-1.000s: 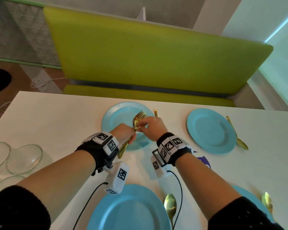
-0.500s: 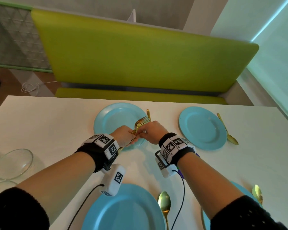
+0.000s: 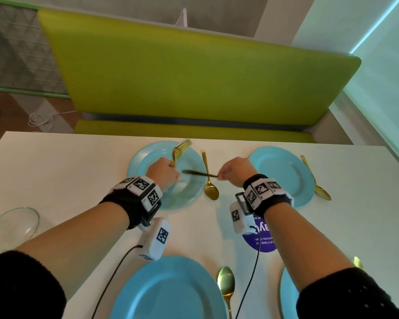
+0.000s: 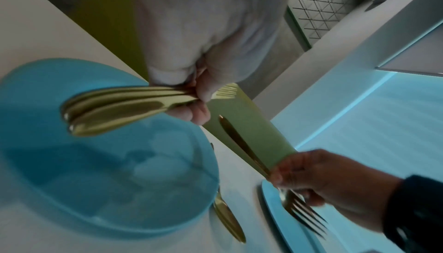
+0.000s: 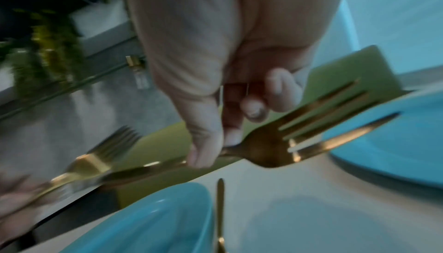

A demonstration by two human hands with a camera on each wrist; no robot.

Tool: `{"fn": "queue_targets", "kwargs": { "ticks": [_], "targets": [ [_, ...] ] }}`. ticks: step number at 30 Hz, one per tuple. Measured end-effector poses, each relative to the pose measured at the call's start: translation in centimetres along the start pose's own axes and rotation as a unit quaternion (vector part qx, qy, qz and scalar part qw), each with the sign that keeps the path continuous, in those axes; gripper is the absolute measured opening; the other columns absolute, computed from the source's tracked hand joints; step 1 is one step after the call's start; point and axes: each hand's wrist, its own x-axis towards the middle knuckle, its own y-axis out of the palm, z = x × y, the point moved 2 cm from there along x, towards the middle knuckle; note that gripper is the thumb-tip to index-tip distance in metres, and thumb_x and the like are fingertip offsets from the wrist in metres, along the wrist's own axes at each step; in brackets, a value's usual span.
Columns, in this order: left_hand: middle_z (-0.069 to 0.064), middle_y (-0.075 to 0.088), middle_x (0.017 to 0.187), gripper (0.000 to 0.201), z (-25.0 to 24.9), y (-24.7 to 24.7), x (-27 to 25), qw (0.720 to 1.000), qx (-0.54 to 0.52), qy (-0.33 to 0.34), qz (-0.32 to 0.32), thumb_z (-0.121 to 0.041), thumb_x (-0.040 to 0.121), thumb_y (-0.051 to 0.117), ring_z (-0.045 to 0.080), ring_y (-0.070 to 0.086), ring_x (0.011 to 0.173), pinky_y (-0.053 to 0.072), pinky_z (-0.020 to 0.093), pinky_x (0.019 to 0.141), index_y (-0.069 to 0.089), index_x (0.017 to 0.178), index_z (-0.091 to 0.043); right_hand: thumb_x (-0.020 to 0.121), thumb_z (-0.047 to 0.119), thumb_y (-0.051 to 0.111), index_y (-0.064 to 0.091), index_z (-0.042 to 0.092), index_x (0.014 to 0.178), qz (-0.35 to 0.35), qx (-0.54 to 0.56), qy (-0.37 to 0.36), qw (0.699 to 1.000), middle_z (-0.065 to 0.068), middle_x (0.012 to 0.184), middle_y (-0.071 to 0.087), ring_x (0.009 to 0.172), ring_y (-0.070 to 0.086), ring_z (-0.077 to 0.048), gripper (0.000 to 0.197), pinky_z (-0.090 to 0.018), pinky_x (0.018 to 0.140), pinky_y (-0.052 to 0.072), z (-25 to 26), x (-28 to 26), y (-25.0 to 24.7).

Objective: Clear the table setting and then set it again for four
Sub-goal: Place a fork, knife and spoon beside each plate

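Observation:
Over the far left blue plate (image 3: 148,162) my left hand (image 3: 168,169) grips a bundle of gold forks (image 3: 180,147), tines up; their handles (image 4: 115,105) fan out below the fist. My right hand (image 3: 225,174) is a short way to the right, between the two far plates. It pinches a single gold fork (image 5: 271,145) by the neck between thumb and fingers, handle (image 3: 196,173) pointing left toward the other hand. A gold spoon (image 3: 209,180) lies on the table under that fork. The far right plate (image 3: 283,171) has a spoon (image 3: 316,180) at its right.
Two more blue plates (image 3: 171,291) (image 3: 288,298) sit at the near edge, each with a gold spoon (image 3: 226,284) (image 3: 357,263) at its right. Glass bowls (image 3: 14,224) stand at the left edge. A purple sticker (image 3: 263,240) lies mid-table. A green bench (image 3: 194,77) runs behind the table.
The hands were together over the far left plate. They have parted: the right hand has drawn one fork out to the right, and the left hand keeps the rest.

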Motion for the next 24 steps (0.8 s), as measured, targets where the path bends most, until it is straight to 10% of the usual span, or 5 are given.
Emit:
{"fn": "queue_targets", "kwargs": {
  "ticks": [5, 16, 21, 24],
  "targets": [
    [0.003, 0.064, 0.059, 0.036, 1.4, -1.2, 1.2, 0.999, -0.019, -0.029, 0.0, 0.0, 0.091, 0.041, 0.03, 0.061, 0.077, 0.049, 0.036, 0.07, 0.049, 0.058, -0.012, 0.091, 0.028, 0.052, 0.066, 0.008, 0.096, -0.037, -0.005, 0.184, 0.982, -0.005, 0.099, 0.066, 0.095, 0.062, -0.021, 0.025, -0.027, 0.085, 0.051, -4.2, 2.1, 0.6],
    [0.012, 0.06, 0.08, 0.033, 1.9, -0.6, 0.9, 0.997, -0.064, -0.034, 0.012, -0.004, 0.097, 0.038, 0.023, 0.055, 0.075, 0.044, 0.022, 0.059, 0.047, 0.066, -0.011, 0.089, 0.03, 0.059, 0.049, 0.006, 0.069, -0.046, 0.094, 0.317, 0.943, -0.004, 0.06, 0.043, 0.078, 0.052, -0.019, 0.033, -0.022, 0.043, 0.027, -6.5, 4.9, 3.8],
    [0.002, 0.056, 0.07, 0.032, 1.9, -0.5, 1.3, 0.996, -0.076, -0.042, 0.012, -0.004, 0.098, 0.038, 0.012, 0.052, 0.061, 0.043, 0.018, 0.056, 0.047, 0.068, -0.012, 0.089, 0.022, 0.06, 0.056, 0.006, 0.07, -0.048, 0.135, 0.317, 0.937, -0.003, 0.07, 0.053, 0.079, 0.052, -0.018, 0.026, -0.02, 0.054, 0.041, -7.2, 5.6, 4.8],
    [0.003, 0.057, 0.073, 0.03, 1.9, -0.4, 1.4, 0.996, -0.079, -0.049, 0.013, -0.004, 0.097, 0.038, 0.012, 0.052, 0.062, 0.044, 0.019, 0.058, 0.047, 0.069, -0.012, 0.086, 0.017, 0.063, 0.062, 0.005, 0.111, -0.038, 0.177, 0.295, 0.938, -0.008, 0.102, 0.061, 0.084, 0.047, -0.017, 0.028, -0.018, 0.051, 0.035, -7.8, 6.1, 5.2]
  ]
}}
